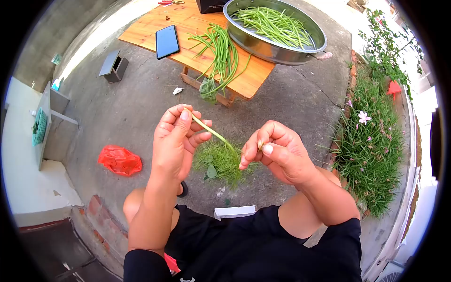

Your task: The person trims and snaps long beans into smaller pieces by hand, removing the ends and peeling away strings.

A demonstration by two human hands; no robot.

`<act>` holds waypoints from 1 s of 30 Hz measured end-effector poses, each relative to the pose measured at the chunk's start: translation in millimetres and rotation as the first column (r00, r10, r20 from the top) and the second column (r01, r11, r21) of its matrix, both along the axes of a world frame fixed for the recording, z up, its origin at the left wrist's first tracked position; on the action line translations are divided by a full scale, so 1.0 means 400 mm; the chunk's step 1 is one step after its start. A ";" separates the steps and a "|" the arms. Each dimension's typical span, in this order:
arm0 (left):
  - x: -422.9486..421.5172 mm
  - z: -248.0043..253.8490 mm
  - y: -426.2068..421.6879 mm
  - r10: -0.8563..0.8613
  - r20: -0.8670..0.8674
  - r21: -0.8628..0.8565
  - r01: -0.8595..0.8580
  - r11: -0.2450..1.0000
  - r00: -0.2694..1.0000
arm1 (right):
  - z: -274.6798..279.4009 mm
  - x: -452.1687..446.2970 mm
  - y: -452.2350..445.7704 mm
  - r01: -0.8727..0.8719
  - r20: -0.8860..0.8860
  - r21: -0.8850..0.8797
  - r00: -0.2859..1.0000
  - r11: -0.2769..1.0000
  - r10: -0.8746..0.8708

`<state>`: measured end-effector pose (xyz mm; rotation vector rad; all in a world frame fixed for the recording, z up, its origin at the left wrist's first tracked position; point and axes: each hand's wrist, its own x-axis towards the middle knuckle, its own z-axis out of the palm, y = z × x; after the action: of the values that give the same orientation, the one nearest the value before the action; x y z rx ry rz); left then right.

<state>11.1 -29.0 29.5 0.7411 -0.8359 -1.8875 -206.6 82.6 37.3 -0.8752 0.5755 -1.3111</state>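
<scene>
My left hand [174, 136] pinches one end of a pale green leaf stalk [213, 132] between thumb and forefinger, and the stalk slants down towards my right hand. Thumb and forefinger of my right hand [281, 152] are pressed together on a small brownish bit, too small to name. On the ground below lies a heap of thin green peelings [218, 162] with a leaf in it. A bundle of green stalks [223, 54] hangs partly over the table edge. More stalks [272, 26] fill a metal pan [263, 49].
The wooden table [195, 14] holds a phone [167, 41], a dark box [210, 5] and red-handled scissors [170, 2]. A red plastic bag [120, 160] lies at left on the concrete. Grassy plants [371, 150] border the right side. A white box [235, 212] sits between my legs.
</scene>
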 end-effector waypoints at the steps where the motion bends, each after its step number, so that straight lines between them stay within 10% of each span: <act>1: 0.008 0.001 -0.008 0.012 0.000 -0.008 -0.012 1.000 1.000 | -0.005 -0.003 0.000 -0.014 0.005 0.004 1.000 1.000 0.014; 13: 0.118 0.019 -0.114 0.342 0.060 -0.062 -0.339 0.939 0.938 | -0.054 -0.045 0.016 -0.177 -0.334 0.372 0.890 0.911 0.310; 18: 0.179 0.018 -0.155 0.432 0.053 -0.123 -0.423 0.898 0.900 | -0.119 -0.069 0.014 -0.219 -0.581 0.474 0.650 0.853 0.490; 24: 0.233 0.029 -0.177 0.492 0.024 -0.159 -0.482 0.861 0.870 | -0.186 -0.091 0.009 -0.233 -0.851 0.498 0.052 0.835 0.522; 30: 0.198 0.043 -0.137 0.320 0.162 -0.177 -0.292 0.940 0.933 | -0.246 -0.083 0.010 -0.213 -0.871 0.363 0.267 0.907 0.412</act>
<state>90.3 -83.7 46.7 0.9100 -0.9113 -1.4754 -239.8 86.5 -61.2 -1.5083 1.3320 -0.1996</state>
